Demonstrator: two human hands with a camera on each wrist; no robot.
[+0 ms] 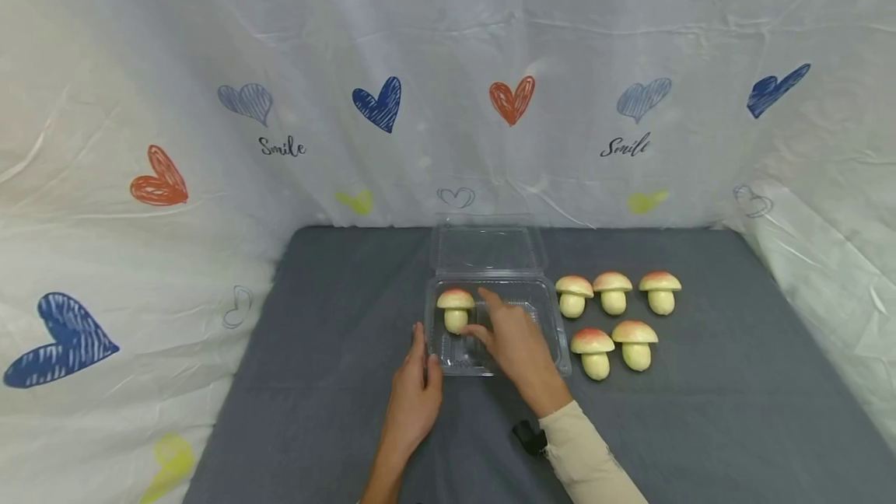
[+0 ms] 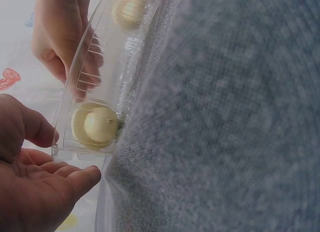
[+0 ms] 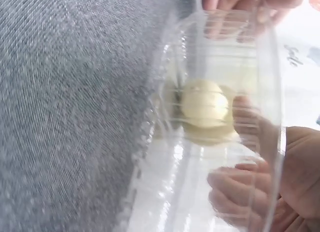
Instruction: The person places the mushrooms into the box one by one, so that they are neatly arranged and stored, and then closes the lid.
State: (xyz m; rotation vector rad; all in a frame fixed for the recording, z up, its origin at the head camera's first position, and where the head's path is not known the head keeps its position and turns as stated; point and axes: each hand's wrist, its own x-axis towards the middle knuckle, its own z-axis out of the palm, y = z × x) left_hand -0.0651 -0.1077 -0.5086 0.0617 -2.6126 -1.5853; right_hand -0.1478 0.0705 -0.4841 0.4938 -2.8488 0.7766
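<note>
A clear plastic clamshell box (image 1: 441,369) lies with its lid (image 1: 488,249) folded back. At its left end is a model mushroom (image 1: 456,309) with a pale yellow stem and red-tinged cap. My right hand (image 1: 519,344) reaches into the box beside this mushroom, thumb and index finger spread apart, the thumb tip close to the stem. At the box's left wall is my left hand (image 1: 413,399); in the left wrist view its thumb (image 2: 42,132) is right at the rim and its fingers extend along the outside. The box wall partly veils the right fingers in the right wrist view.
To the right of the box several similar mushrooms (image 1: 635,344) lie in two rows on the grey cloth (image 1: 322,379). A small black object (image 1: 530,438) is by the right sleeve. A white curtain (image 1: 448,37) with printed hearts hangs behind and at both sides.
</note>
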